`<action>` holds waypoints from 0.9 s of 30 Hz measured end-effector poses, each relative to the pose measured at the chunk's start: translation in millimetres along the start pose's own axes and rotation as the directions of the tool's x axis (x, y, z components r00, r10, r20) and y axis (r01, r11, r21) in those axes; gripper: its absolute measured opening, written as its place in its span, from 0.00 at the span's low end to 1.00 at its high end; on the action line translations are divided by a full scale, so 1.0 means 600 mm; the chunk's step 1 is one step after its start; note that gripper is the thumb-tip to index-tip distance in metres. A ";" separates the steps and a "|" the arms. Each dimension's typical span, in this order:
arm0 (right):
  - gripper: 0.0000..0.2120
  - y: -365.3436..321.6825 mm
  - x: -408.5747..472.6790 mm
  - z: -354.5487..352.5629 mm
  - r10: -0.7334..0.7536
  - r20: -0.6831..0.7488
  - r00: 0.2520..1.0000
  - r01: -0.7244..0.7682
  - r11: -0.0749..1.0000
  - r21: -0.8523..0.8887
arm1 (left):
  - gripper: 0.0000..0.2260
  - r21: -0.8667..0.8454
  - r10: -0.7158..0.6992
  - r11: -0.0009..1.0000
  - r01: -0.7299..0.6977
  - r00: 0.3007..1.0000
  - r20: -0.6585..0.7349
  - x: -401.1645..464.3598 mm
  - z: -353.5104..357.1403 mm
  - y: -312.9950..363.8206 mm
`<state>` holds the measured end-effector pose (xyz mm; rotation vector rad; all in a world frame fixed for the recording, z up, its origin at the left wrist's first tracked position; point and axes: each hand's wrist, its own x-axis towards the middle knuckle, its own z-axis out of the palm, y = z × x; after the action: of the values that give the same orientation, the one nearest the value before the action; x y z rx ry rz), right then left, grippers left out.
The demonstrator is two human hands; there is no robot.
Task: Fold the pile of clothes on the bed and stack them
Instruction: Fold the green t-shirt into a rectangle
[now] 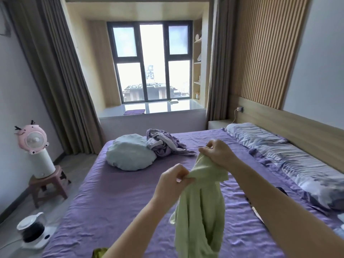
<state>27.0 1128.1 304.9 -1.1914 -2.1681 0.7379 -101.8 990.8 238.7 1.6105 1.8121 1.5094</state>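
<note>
A light green garment [200, 211] hangs in the air above the purple bed [115, 198]. My left hand [172, 182] pinches its top edge between thumb and fingers. My right hand [218, 154] grips another part of the top edge, a little higher and farther away. The cloth droops loosely below both hands and runs out of the bottom of the frame. A crumpled purple and white pile of clothes [165, 144] lies at the far end of the bed. A bit of yellow-green fabric [100, 253] shows at the bottom edge under my left arm.
A round pale blue cushion [130, 155] lies beside the pile. Patterned pillows [290, 159] line the bed's right side by the headboard. Left of the bed stand a pink fan [34, 142] on a stool [48, 185] and a kettle [33, 229] on the floor.
</note>
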 end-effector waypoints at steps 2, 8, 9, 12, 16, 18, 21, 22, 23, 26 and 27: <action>0.11 0.021 -0.004 0.006 0.062 0.080 0.995 -0.070 0.992 0.102 | 0.12 -0.160 -0.001 0.987 -0.004 1.000 -0.026 0.024 -0.018 0.020; 0.11 0.056 -0.044 0.045 0.038 0.392 0.919 -0.308 0.690 0.655 | 0.14 -0.102 -0.010 0.995 0.000 0.995 -0.100 0.086 -0.040 0.056; 0.16 0.064 -0.054 0.054 -0.027 0.399 0.917 -0.281 0.666 0.691 | 0.14 -0.035 0.003 0.999 -0.007 0.992 -0.125 0.096 -0.044 0.060; 0.21 0.083 -0.087 0.093 -0.149 0.342 0.928 -0.118 0.753 0.648 | 0.15 0.094 0.022 0.996 -0.002 0.978 -0.208 0.124 -0.061 0.069; 0.08 0.108 -0.097 0.126 -0.118 0.144 0.983 0.038 0.884 0.465 | 0.16 0.145 0.073 0.989 -0.029 0.950 -0.304 0.145 -0.096 0.066; 0.10 0.119 -0.095 0.114 -0.077 0.110 0.991 0.013 0.869 0.494 | 0.17 0.141 0.058 0.990 -0.008 0.933 -0.355 0.147 -0.119 0.056; 0.11 0.110 -0.085 0.083 -0.031 0.019 0.999 0.017 0.846 0.533 | 0.17 0.145 0.025 0.989 0.030 0.931 -0.364 0.137 -0.144 0.032; 0.10 0.099 -0.079 0.074 -0.028 -0.005 1.000 0.026 0.839 0.543 | 0.16 0.125 0.018 0.992 0.026 0.941 -0.338 0.130 -0.147 0.023; 0.10 0.084 -0.074 0.067 -0.028 -0.008 1.000 0.028 0.826 0.563 | 0.14 0.096 0.000 0.995 0.029 0.958 -0.286 0.120 -0.145 0.017; 0.09 0.039 -0.059 0.056 -0.035 0.045 0.998 -0.005 0.736 0.677 | 0.13 0.114 -0.046 0.992 0.052 0.998 -0.053 0.082 -0.123 0.008; 0.09 0.024 -0.055 0.054 -0.028 0.069 0.997 -0.030 0.695 0.719 | 0.16 0.133 -0.039 0.990 0.037 0.999 0.014 0.069 -0.112 0.007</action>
<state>27.9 1099.9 265.8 -0.7347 -1.6345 1.4812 -164.8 991.6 286.3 1.6322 1.9600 1.3808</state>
